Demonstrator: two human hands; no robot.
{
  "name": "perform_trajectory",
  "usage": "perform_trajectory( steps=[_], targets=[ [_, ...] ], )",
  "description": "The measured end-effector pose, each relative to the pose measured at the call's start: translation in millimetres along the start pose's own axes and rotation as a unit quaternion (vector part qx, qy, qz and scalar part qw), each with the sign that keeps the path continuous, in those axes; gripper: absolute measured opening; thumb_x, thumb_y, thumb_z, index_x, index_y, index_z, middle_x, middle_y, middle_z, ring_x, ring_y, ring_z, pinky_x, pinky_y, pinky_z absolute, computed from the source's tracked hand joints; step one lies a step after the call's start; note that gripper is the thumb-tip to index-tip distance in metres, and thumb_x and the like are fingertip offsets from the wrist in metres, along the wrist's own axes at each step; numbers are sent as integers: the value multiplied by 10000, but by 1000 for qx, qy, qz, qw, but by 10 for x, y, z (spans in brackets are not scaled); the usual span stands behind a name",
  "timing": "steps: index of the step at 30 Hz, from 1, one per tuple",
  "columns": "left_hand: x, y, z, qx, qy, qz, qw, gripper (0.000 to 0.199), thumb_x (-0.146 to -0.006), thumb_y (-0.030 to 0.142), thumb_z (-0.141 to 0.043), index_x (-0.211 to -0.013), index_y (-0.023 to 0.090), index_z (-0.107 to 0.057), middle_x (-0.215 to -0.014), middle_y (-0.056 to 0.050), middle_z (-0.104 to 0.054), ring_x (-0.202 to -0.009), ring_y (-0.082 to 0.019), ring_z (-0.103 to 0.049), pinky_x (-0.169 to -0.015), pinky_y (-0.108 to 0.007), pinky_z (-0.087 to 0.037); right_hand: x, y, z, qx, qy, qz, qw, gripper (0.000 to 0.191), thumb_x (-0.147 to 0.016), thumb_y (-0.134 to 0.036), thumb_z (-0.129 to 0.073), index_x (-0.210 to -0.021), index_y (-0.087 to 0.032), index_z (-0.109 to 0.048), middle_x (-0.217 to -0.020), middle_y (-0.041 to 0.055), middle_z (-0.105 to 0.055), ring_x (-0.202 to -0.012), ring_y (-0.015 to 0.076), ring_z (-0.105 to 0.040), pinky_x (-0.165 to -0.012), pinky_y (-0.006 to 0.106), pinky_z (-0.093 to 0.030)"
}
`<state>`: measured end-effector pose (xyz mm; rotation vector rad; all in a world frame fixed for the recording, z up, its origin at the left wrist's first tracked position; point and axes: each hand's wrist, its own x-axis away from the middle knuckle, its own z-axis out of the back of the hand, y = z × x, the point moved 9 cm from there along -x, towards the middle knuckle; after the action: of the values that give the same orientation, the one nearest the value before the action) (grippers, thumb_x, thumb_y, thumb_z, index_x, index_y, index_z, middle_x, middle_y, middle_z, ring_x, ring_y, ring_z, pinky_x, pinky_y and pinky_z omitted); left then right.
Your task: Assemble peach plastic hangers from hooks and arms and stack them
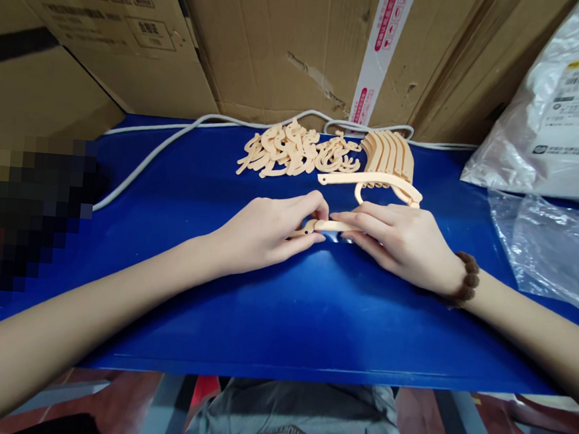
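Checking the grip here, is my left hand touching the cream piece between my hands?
Touching. The head view shows it: the left hand pinches one end of the cream piece between thumb and finger.

With our left hand (268, 234) and right hand (410, 243) we pinch a cream piece (336, 226) over the blue table (311, 319), near heaped parts (289, 149).
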<state>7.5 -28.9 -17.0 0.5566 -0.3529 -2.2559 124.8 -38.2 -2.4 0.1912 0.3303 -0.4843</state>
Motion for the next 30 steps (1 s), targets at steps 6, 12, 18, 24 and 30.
perform_trajectory(
  steps=[6, 12, 18, 24, 30],
  targets=[
    [-14, -51, -93, 86, -14, 55, 995, 141, -956, 336, -569, -937, 211, -507, -602, 92, -500, -508, -87, -500, -519, -196, -330, -19, -65, -2, -56, -11, -9, 998, 265, -1030, -260, -443, -1154, -155, -653, -998, 54, -732, -845, 160, -684, -700, 270, -452],
    [-13, -55, -33, 19, -21, 70, 997, 186, -902, 345, -628, -987, 216, -524, -657, 84, -586, -519, -97, -551, -519, -192, -327, 6, 6, -20, -102, -17, -35, 994, 236, -1005, -225, -475, -1163, -156, -636, -1060, 57, -728, -911, 168, -687, -713, 262, -469],
    [-1, -51, -131, 16, -61, 65, 996, 159, -937, 366, -591, -1000, 220, -590, -576, 85, -550, -495, -107, -515, -510, -205, -275, 15, 33, -57, -162, -33, -57, 985, 195, -981, -209, -498, -1114, -163, -632, -1059, 55, -711, -925, 168, -671, -744, 256, -468],
    [38, 44, -261, 98, -86, 84, 988, 134, -945, 330, -576, -954, 196, -572, -617, 75, -546, -487, -90, -467, -493, -200, -281, -11, 55, -88, -250, -30, -120, 960, 126, -920, -298, -624, -970, -186, -650, -902, 25, -718, -773, 152, -652, -670, 243, -427],
    [49, 152, -248, -19, -79, 43, 996, 165, -964, 350, -534, -917, 194, -560, -622, 53, -580, -496, -118, -515, -473, -232, -251, -8, 76, -193, -300, -79, -159, 937, 164, -934, -337, -618, -938, -174, -641, -812, 20, -698, -688, 138, -613, -632, 244, -382]
  ],
)
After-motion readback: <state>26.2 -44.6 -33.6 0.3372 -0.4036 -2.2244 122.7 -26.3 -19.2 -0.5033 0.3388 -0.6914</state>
